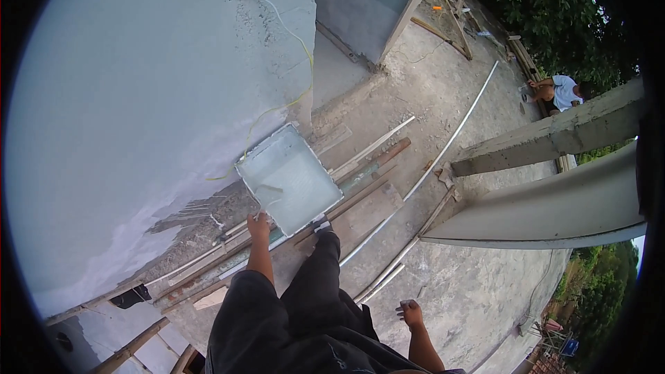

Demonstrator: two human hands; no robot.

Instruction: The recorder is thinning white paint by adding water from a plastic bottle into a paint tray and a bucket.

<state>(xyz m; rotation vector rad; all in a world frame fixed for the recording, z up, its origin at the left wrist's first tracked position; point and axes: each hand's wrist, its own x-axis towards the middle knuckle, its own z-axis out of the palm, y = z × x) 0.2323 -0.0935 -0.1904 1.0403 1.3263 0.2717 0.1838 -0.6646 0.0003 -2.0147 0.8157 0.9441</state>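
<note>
My left hand (258, 225) is closed round the handle of a paint roller at the near left corner of a square tub (324, 163). The roller's pale head (269, 190) rests in the tub, against the whitish liquid (299, 179) that looks like paint. Low on the right, my right hand (411, 313) hangs over the concrete floor, away from the tub. Its fingers are loosely bent and apart, and I see nothing held in them.
A pale, partly painted wall (138, 97) rises at the left, with a thin yellow cable (299, 99) hanging down it. Boards and pipes (374, 166) lie beside the tub, and a long white pipe (454, 135) crosses the floor. Another person (564, 93) crouches far right, beyond a concrete beam (547, 135).
</note>
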